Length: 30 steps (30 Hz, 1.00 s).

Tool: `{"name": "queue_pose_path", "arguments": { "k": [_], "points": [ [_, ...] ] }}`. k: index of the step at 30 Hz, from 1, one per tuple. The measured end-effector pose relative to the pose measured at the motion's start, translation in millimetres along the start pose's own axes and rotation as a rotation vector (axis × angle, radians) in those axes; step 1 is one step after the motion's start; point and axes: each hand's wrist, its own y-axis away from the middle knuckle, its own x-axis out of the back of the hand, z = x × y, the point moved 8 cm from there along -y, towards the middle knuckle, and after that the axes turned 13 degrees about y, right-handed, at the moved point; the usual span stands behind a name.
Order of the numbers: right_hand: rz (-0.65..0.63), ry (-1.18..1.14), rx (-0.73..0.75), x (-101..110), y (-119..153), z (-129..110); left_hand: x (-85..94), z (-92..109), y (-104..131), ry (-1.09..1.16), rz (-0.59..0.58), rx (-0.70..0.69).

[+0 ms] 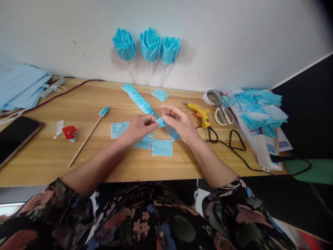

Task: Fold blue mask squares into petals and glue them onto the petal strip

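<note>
Between my two hands is a small blue fabric piece (161, 122), partly hidden by the fingers. My left hand (142, 126) pinches its left end, thumb against fingers. My right hand (179, 121) grips the other end between thumb and forefinger, with its remaining fingers curved above. Flat blue rectangles (162, 148) lie on the table below and beside the hands. A row of overlapping folded blue petals (137, 99) runs from the back towards my fingers. One more blue piece (160, 94) lies behind them.
Three blue fabric flowers (150, 47) on sticks lean on the wall. A stick with a blue tip (87, 139), a red wrapper (70, 132), a phone (18, 139) and face masks (23, 86) are left. Right are a yellow glue gun (200, 113), scissors (223, 116), scraps (260, 107) and a power strip (266, 152).
</note>
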Motion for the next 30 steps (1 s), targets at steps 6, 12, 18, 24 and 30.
{"name": "queue_pose_path", "arguments": {
  "k": [6, 12, 18, 24, 30],
  "points": [
    [0.13, -0.089, -0.077, 13, -1, 13, -0.9, 2, 0, 0.036, -0.013, -0.021],
    [0.077, -0.146, -0.137, 9, 0, 14, 10.7, -2, -1, 0.206, 0.096, -0.005],
    [-0.01, -0.15, -0.159, -3, 3, 13, 13.9, -8, -3, 0.316, 0.133, 0.0],
    [0.027, -0.051, -0.138, 0, 2, 10, 10.5, -8, -1, 0.28, 0.108, 0.026],
    [0.067, -0.01, -0.128, 1, 1, 10, 10.8, -10, -1, 0.273, 0.115, 0.054]
  ]
}}
